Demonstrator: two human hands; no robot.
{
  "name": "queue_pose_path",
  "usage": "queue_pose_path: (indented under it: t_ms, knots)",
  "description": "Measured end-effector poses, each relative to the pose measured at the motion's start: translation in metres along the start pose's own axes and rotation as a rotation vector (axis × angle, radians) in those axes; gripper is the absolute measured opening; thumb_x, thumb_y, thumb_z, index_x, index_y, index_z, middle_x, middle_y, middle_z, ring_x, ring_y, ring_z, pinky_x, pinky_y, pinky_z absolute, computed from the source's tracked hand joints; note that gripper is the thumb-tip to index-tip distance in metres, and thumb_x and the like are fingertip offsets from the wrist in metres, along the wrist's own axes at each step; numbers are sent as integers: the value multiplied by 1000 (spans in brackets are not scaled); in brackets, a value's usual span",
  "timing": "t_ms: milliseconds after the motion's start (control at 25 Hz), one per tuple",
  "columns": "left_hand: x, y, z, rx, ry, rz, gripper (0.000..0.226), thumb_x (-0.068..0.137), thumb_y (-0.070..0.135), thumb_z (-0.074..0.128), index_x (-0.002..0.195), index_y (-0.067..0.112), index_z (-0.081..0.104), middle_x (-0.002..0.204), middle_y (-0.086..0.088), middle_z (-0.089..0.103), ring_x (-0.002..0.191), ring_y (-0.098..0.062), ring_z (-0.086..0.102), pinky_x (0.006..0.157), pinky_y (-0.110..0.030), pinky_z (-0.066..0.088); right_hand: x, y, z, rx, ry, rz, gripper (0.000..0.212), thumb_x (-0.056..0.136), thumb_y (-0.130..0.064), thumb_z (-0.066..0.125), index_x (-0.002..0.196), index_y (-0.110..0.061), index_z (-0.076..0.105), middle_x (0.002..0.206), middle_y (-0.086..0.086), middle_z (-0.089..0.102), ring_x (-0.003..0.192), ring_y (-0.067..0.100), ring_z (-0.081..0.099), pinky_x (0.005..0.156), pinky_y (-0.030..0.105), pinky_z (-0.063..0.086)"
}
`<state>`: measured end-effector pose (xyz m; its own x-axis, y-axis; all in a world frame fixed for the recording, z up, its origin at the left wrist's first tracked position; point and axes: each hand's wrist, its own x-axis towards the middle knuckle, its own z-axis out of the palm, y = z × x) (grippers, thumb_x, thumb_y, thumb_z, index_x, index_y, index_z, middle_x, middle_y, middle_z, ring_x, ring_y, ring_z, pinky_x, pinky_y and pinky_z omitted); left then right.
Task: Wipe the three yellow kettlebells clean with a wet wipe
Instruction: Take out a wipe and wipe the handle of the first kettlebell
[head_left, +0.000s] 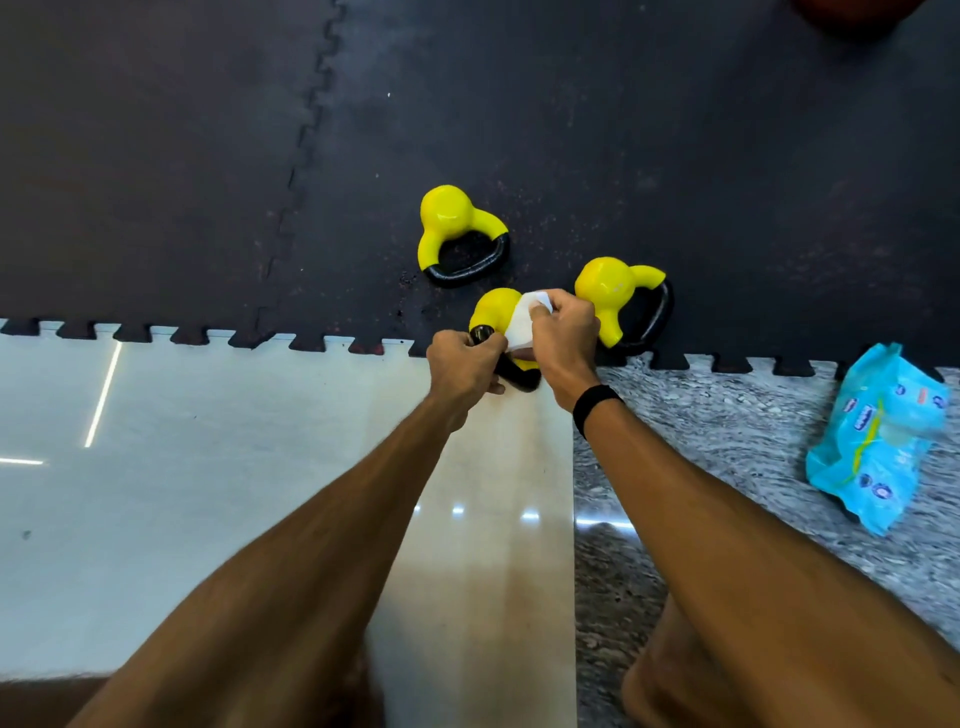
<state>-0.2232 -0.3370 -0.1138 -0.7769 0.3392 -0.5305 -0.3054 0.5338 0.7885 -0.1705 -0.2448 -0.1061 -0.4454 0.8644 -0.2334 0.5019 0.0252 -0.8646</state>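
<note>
Kettlebell (493, 312) nearest me, at the mat's near edge: left hand (465, 364) grips its black handle, right hand (563, 338) pinches the wet wipe (524, 325) against it. I'd hold it steady and rub right round the yellow body.

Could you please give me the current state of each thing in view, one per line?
Near kettlebell: tipped, held, being wiped.
Far kettlebell: on its side, untouched.
Right kettlebell: on its side, untouched.
Wet wipe: pressed on near kettlebell.
Wipes pack: crumpled on floor.
Left hand: grips handle.
Right hand: holds wipe.
</note>
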Motion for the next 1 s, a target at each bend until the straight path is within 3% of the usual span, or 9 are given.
queue_pose_path:
  t_ms: [120,200,320,400,520,680,840,920,1000]
  knots:
    - [2,6,-8,264,60,109,29,66,28,68,56,5,53,56,-11,50,52,-25,51,49,-40,53,-5,1,-2,20,-57,-25,16,86,-7,54,84,3,66,78,11,61,77,26,55,72,44,52]
    - [-1,18,-9,471,24,179,29,69,25,68,55,10,47,60,-7,46,60,-25,49,50,-34,41,-6,5,-11,22,-31,-14,16,86,-5,54,84,5,66,77,9,60,74,21,51,69,41,50]
    - [-1,38,-7,647,-80,290,9,74,12,60,77,11,51,93,-11,43,91,-35,51,79,-47,47,-7,8,-26,61,24,-18,14,89,-5,54,85,-2,66,77,6,58,73,19,50,59,27,38]
    - [2,43,-3,706,-171,326,12,79,8,55,88,13,51,104,-13,37,102,-39,49,94,-57,41,-6,8,-31,75,78,-39,15,91,-5,52,87,-2,66,78,5,56,72,18,49,60,21,37]
    - [13,44,3,716,-202,367,12,89,13,51,101,17,52,113,-15,40,107,-40,48,96,-62,37,-3,10,-31,124,61,-61,21,95,-7,49,102,-1,68,89,4,62,81,15,56,71,28,50]
    - [35,47,8,768,-251,428,18,92,21,49,110,20,48,112,-17,38,105,-42,47,91,-59,42,8,22,-20,165,-114,-68,32,100,-13,41,126,-8,58,122,11,64,109,19,58,95,36,49]
    - [40,63,14,811,-278,411,36,83,2,45,117,13,44,110,-13,33,110,-37,43,84,-49,35,11,41,-7,142,-141,2,39,101,-10,37,139,-6,44,135,14,55,119,23,53,104,47,44]
    - [41,69,17,756,-279,424,43,80,-2,47,121,12,45,119,-14,38,115,-34,42,91,-52,32,19,33,-5,142,-93,26,37,99,-3,36,134,1,47,131,18,57,114,25,54,102,50,44]
    - [49,69,15,658,-281,439,45,80,-1,50,122,13,45,125,-11,42,119,-31,43,102,-57,30,30,20,0,177,-40,32,37,99,1,35,134,6,46,134,22,54,124,31,51,107,43,41]
